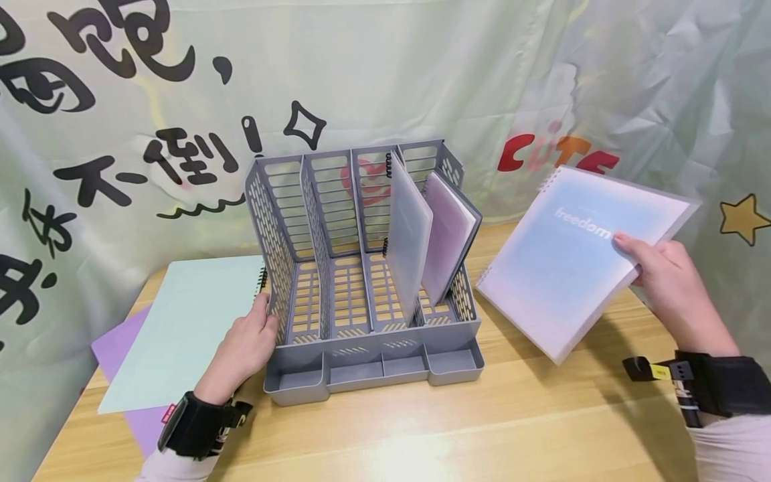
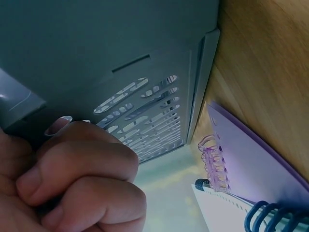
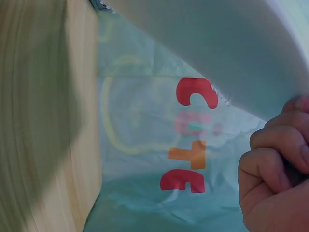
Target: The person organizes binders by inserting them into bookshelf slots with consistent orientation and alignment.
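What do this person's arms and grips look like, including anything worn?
Whitish sleeves show on both forearms. The left wristband and right wristband are black with small fittings; a red tag shows at the left, a yellow label at the right. The left grip and right grip are ungloved.

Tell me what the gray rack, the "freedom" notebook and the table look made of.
Rack: probably molded plastic, matte, judging by its slotted, evenly gray walls. Notebook: apparently paper pages under a translucent plastic cover, smooth, with a hazy margin. Table: wood or printed laminate, slightly glossy, showing grain and a bright reflection.
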`<state>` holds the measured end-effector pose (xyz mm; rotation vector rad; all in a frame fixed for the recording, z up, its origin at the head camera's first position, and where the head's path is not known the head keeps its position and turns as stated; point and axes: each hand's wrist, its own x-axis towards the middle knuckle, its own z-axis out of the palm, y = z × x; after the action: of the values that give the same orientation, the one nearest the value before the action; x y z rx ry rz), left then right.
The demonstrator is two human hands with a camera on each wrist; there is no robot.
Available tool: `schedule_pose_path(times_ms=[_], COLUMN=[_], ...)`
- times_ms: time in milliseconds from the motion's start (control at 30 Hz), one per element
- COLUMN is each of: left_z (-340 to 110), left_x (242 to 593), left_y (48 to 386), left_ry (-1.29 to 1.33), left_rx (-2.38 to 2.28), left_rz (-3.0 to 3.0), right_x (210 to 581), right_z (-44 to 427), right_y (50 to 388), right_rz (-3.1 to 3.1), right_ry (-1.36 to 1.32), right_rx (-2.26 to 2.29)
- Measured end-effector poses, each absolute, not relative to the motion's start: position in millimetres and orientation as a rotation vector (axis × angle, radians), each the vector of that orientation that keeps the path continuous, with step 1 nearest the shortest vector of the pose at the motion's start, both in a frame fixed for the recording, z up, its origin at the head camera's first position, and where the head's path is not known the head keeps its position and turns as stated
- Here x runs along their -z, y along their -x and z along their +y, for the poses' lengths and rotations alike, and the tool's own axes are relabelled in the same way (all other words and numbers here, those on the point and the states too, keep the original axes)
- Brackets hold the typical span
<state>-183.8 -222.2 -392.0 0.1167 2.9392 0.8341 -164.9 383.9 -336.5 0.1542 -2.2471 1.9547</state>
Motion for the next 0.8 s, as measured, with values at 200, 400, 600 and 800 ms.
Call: schedule_pose_path(times_ms=[200, 400, 600, 800], left_z=[-222.4, -222.6, -222.6, -222.3], left_x=[392.9, 392.1, 391.9, 392.0], left_y=[184.4, 184.0, 183.9, 183.9], left_ry=[-0.11, -0.105, -0.11, -0.105], left_rx=[-0.822, -0.809, -0.814, -0.817], left_rz=[2.94, 2.94, 2.94, 2.937], right_x=[332.6, 328.1, 321.9, 318.3], right_z=[380.0, 381.6, 384.0, 382.0], right_y=[159.1, 152.4, 145.1, 139.3], right_rz=[-2.3, -2.306, -2.397, -2.45], right_ry=[-0.064, -0.087, -0.123, -0.122], right_rx=[-1.823, -1.762, -1.594, -1.455])
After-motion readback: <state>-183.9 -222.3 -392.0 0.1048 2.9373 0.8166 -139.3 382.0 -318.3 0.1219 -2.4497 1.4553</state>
